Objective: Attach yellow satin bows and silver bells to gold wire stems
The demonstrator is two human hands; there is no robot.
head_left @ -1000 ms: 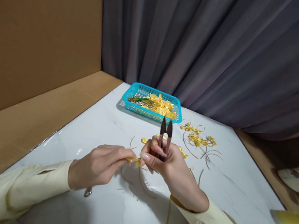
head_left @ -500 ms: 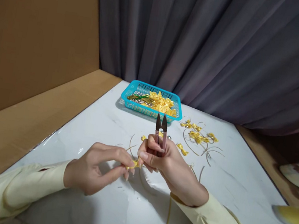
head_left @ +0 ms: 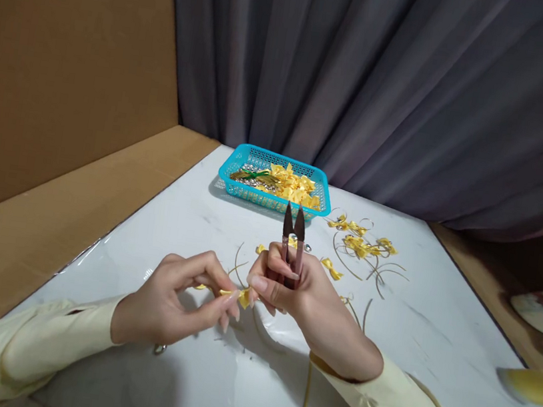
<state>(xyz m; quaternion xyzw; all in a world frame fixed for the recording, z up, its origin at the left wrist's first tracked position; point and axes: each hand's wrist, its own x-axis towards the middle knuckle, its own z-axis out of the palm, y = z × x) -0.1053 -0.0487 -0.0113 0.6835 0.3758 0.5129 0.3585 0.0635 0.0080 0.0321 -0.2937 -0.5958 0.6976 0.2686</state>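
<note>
Between thumb and fingers, my left hand (head_left: 180, 298) pinches a small yellow ribbon bow (head_left: 244, 297) over the table. The fingertips of my right hand (head_left: 290, 284) meet the bow's right side. That hand is also wrapped round pink-handled thread snips (head_left: 293, 240), whose dark blades point up and stand apart. Just beyond my right hand lies a loose yellow bow (head_left: 331, 269). More bows with thin gold cords (head_left: 361, 247) lie to the right. A small shiny piece (head_left: 159, 349) shows below my left hand.
At the back of the white table (head_left: 415, 331) stands a blue basket (head_left: 272, 200) with yellow bows, silvery pieces and a green-tied gold bundle. A gold ribbon (head_left: 304, 403) runs to the front edge. Cardboard (head_left: 68, 67) is at left, a grey curtain (head_left: 370, 76) behind, a yellow-handled object (head_left: 536, 387) at right.
My left hand has shifted slightly left and its fingers are more arched. More of the yellow ribbon shows between them, and the shiny piece below that hand has come into view.
</note>
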